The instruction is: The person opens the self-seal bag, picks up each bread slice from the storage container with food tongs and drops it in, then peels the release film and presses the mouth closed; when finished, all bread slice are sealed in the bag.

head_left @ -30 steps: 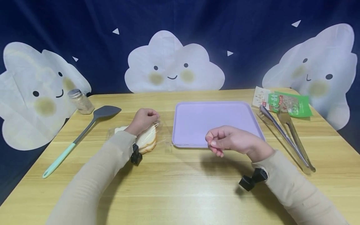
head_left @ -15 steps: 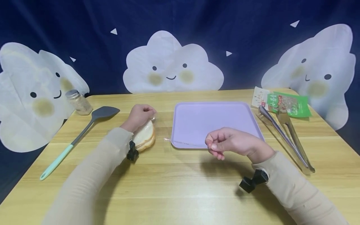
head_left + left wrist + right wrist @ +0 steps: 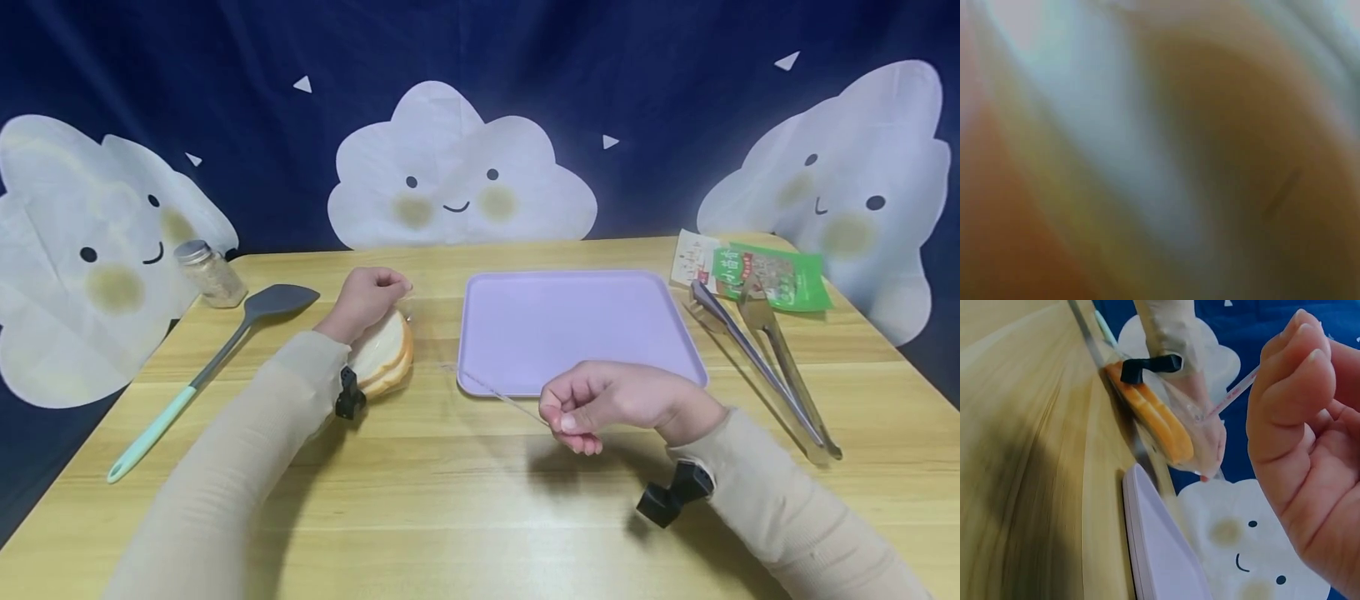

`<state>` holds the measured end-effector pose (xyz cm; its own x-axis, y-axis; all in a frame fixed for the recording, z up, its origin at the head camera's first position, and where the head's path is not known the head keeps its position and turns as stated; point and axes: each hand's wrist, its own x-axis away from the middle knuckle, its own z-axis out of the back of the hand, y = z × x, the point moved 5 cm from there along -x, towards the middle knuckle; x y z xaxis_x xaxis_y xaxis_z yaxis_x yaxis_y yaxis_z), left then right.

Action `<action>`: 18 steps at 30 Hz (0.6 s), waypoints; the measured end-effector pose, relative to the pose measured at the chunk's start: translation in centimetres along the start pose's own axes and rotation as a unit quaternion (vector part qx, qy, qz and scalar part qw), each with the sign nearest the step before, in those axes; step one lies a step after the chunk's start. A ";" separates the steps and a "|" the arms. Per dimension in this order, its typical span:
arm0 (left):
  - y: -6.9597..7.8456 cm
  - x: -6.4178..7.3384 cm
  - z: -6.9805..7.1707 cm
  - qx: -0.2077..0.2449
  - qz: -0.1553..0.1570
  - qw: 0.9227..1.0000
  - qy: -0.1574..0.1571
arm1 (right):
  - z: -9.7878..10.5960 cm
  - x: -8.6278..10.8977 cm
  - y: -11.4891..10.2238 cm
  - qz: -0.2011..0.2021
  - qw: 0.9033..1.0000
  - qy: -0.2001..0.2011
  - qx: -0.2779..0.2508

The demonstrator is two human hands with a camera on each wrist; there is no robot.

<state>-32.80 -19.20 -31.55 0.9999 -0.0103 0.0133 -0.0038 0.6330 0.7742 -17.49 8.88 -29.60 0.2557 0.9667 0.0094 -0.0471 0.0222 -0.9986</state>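
Two stacked slices of white bread [image 3: 384, 354] lie in a clear plastic bag [image 3: 1175, 403] at left of centre. My left hand [image 3: 366, 302] is over the far side of the bread, its thumb and fingers pinching the bag's edge. Between thumb and fingers of my right hand [image 3: 600, 407], in front of the tray, is one end of a thin clear strip [image 3: 498, 394] with small printed marks. The strip slants up leftward toward the bag; whether it joins the bag cannot be told. The left wrist view is too blurred to read.
A lilac tray [image 3: 566, 321] sits behind my right hand. To the left are a dark spatula [image 3: 279, 300] with a mint handle and a lidded jar [image 3: 213, 275]. On the right lie metal tongs [image 3: 765, 367] and a green seasoning packet [image 3: 780, 275] beside a white one.
My left hand has shifted left and away from me, drawing the bag and bread slightly along. My right hand has come a little nearer me, and the strip now slopes down toward it.
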 end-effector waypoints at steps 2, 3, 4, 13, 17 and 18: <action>0.0 0.0 0.0 -0.002 -0.002 1.000 0.000 | -0.3 0.0 -0.2 0.017 1.000 -0.017 0.000; 0.0 0.0 0.0 -0.001 -0.003 1.000 -0.001 | -0.5 -0.1 -0.4 0.026 0.999 -0.026 -0.001; 0.0 0.0 0.0 -0.002 -0.003 1.000 -0.002 | -0.5 -0.1 -0.5 0.029 0.999 -0.032 -0.001; 0.3 0.0 0.2 -0.005 0.001 1.000 0.001 | -1.1 0.0 -1.4 0.058 0.996 -0.062 0.009; 0.4 0.0 0.3 -0.019 -0.008 1.000 0.008 | -1.4 0.1 -1.9 0.081 0.993 -0.081 -0.001; 0.4 0.1 0.4 -0.023 -0.010 1.000 0.010 | -1.5 0.2 -2.1 0.089 0.992 -0.087 -0.004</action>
<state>-32.74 -19.20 -30.97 0.9998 -0.0083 -0.0159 0.0174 0.6679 0.7441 -15.91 8.64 -27.60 0.0735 0.9846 -0.1587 -0.0692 -0.1537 -0.9857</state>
